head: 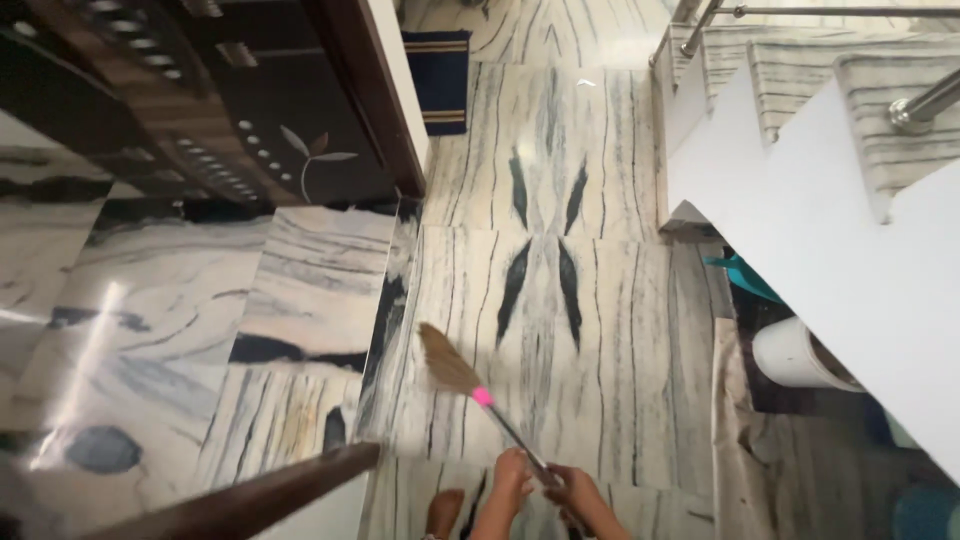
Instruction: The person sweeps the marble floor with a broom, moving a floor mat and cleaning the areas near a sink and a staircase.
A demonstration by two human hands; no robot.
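Both hands on the broom, bristles on the floor.

My left hand (512, 478) and right hand (575, 492) have fingers wrapped shut around the broom (478, 392) handle; its brush head rests ahead on the streaked marble floor (600, 330), between a dark door (280, 110) and stairs (800, 90).

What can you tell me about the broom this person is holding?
The broom is a slim one with a thin, dark shaft and a fan of dry, straw-coloured bristles, bound at the neck by a bright pink collar. It slants up and to the left from the bottom of the view, its bristle end over the streaked marble floor. The left hand and the right hand both grip the lower part of the shaft, close together. The bristles look blurred.
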